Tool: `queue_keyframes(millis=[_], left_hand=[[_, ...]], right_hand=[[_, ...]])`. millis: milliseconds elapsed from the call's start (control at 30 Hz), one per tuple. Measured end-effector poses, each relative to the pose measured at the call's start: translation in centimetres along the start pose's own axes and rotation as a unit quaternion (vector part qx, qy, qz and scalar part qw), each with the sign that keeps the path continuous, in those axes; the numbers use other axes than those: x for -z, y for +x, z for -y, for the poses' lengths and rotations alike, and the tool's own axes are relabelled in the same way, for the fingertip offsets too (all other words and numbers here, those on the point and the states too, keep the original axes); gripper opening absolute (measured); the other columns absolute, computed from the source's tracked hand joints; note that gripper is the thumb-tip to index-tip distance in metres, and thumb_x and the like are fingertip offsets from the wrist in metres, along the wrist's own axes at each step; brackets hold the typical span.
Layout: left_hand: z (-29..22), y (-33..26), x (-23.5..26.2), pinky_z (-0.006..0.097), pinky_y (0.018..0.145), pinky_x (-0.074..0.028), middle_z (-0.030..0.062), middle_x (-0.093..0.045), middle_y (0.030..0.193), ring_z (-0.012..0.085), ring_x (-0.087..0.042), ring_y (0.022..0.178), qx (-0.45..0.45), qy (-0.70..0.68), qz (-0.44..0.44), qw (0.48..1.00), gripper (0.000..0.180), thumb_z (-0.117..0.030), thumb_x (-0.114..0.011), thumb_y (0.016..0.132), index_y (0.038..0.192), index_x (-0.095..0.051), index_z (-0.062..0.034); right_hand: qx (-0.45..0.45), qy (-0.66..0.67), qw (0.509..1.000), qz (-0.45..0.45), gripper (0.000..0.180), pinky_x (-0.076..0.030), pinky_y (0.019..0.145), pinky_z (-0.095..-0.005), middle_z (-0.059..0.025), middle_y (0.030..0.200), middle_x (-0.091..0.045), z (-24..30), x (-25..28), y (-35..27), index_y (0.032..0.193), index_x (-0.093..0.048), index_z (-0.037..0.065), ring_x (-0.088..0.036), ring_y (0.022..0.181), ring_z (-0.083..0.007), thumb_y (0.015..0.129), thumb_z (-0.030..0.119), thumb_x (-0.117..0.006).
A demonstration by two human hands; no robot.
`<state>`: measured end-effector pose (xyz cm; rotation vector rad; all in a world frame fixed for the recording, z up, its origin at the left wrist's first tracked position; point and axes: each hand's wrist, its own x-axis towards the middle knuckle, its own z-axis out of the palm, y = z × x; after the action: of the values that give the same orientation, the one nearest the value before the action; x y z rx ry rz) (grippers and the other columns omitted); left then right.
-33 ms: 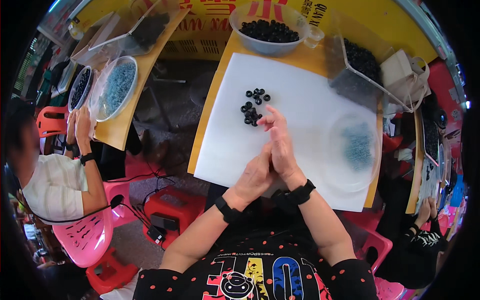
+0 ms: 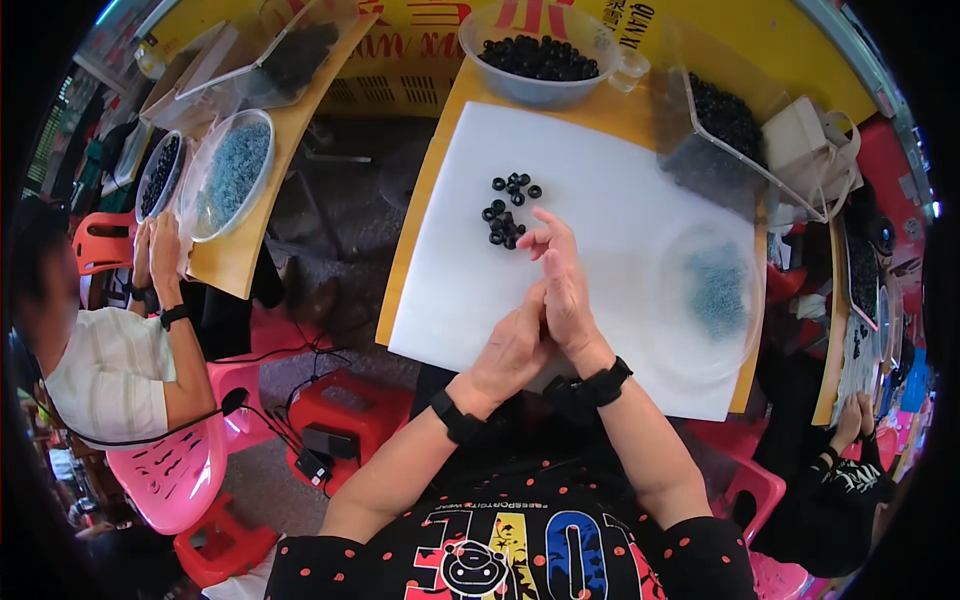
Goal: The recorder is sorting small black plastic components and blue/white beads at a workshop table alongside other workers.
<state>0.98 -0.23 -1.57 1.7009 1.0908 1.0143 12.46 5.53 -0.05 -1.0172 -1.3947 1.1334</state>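
Note:
My hands meet above the near part of a white foam sheet. My left hand is closed, its fingertips pressed against the base of my right hand; whatever they may pinch is hidden. My right hand points away from me, fingers stretched out and a little apart, some slightly bent. No object shows in it. Just beyond its fingertips lies a loose group of shiny black ring-shaped beads. To the right, a shallow clear tray holds a patch of tiny blue-grey beads.
A clear bowl of black beads stands at the table's far edge, beside a small clear cup. At far right are a clear bin of black beads and a white bag. Another person sits left, near more bead trays.

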Motion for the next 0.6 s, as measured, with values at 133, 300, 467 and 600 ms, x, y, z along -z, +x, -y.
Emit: queue_keyframes(millis=[133, 300, 467, 600], left_hand=[[-1.0, 0.5, 0.2, 0.039, 0.081, -0.055, 0.0208, -0.070, 0.104, 0.0349, -0.070, 0.095, 0.053, 0.022, 0.005, 0.998, 0.051, 0.001, -0.070, 0.085, 0.130, -0.046, -0.0029], [-1.3, 1.2, 0.7, 0.025, 0.074, -0.056, 0.0101, -0.076, 0.093, 0.0107, -0.070, 0.078, 0.143, -0.128, -0.052, 0.980, 0.069, -0.002, -0.080, 0.081, 0.140, -0.045, -0.0012], [-2.1, 2.1, 1.2, 0.026, 0.076, -0.056, 0.0133, -0.075, 0.099, 0.0140, -0.070, 0.085, 0.262, -0.365, -0.032, 0.893, 0.065, 0.001, -0.075, 0.086, 0.142, -0.044, 0.0069], [-3.9, 1.7, 1.1, 0.030, 0.079, -0.058, 0.0166, -0.074, 0.103, 0.0183, -0.071, 0.089, 0.287, -0.458, -0.005, 0.841, 0.061, -0.003, -0.072, 0.090, 0.143, -0.044, 0.0065]], right_hand=[[0.038, -0.013, 0.999, -0.023, 0.049, -0.042, 0.095, -0.0312, -0.0101, 0.113, -0.060, 0.1, -0.1, 0.1, 0.139, -0.049, 0.003, -0.051, 0.099, -0.0177, 0.103, 0.037, -0.049], [0.015, -0.034, 0.998, -0.059, 0.028, -0.045, 0.090, -0.0300, -0.0074, 0.118, -0.061, 4.1, 4.0, -1.2, 0.123, -0.062, 0.004, -0.055, 0.096, -0.0158, 0.100, 0.017, -0.054], [0.054, -0.279, 0.954, 0.094, 0.031, -0.054, 0.077, -0.0344, -0.0110, 0.106, -0.064, 6.6, 5.7, -6.0, 0.116, -0.066, 0.003, -0.064, 0.088, -0.0225, 0.085, 0.001, -0.071], [0.122, -0.301, 0.944, 0.058, 0.027, -0.056, 0.078, -0.0360, -0.0117, 0.102, -0.065, 8.2, 7.3, -5.3, 0.110, -0.069, 0.005, -0.068, 0.090, -0.0284, 0.084, 0.002, -0.073]])
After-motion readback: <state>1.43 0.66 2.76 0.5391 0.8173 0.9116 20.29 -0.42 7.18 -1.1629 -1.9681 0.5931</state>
